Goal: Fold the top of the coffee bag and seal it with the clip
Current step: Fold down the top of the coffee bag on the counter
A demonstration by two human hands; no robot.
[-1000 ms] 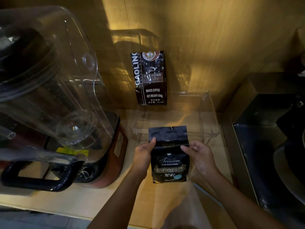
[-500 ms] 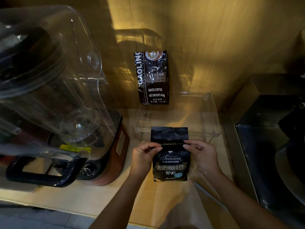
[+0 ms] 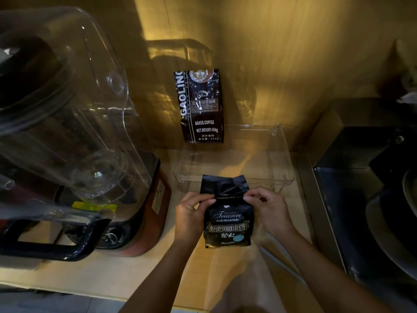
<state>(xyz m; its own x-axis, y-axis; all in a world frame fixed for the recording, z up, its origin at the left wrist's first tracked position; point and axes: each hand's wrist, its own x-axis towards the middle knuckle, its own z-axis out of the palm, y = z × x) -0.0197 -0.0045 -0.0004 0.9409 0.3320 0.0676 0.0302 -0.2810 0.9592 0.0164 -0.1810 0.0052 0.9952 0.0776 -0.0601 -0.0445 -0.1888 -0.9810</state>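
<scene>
My left hand (image 3: 191, 213) and right hand (image 3: 268, 208) have slid up from the sides and now pinch the coffee bag (image 3: 226, 213), near the counter's front edge, below its top, so folding starts; no clip visible.

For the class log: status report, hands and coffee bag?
Left hand, right hand pinching coffee bag below its upright top. No clip visible. Nothing blocking.

Coffee bag (image 3: 228, 224): glossy black foil, crinkled top. Tray (image 3: 279, 159) at 12: clear plastic. Tabletop (image 3: 135, 274): smooth wood-look.
</scene>
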